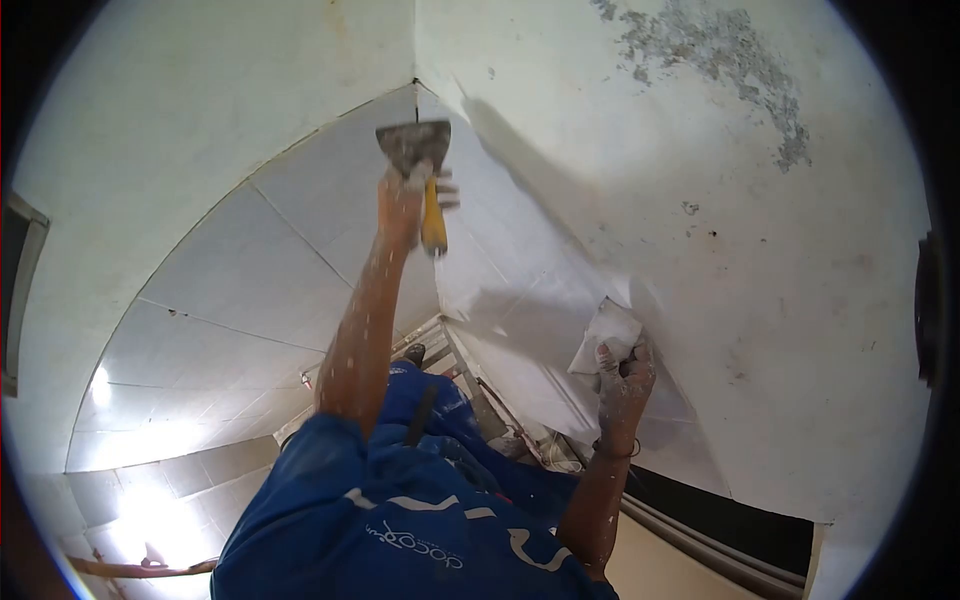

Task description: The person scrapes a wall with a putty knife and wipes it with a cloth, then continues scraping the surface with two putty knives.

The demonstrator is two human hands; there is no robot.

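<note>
Fisheye lens is bending the walls (800, 300) into curves and blackening the corners; glare is burning out tiles (150, 500) lower left, an arm's shadow falling across the right wall.

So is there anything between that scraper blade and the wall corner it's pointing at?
Nothing visible. The left hand holds the yellow-handled scraper with its blade just below the wall corner, only bare wall between them. The right hand holds a white slab against the right wall, well aside.

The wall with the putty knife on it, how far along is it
Done: the wall around the hands looks smooth and white. In hand: the left hand holds the putty knife up near the corner; the right hand grips a white pad. Left: the grey flaked patch.
</note>
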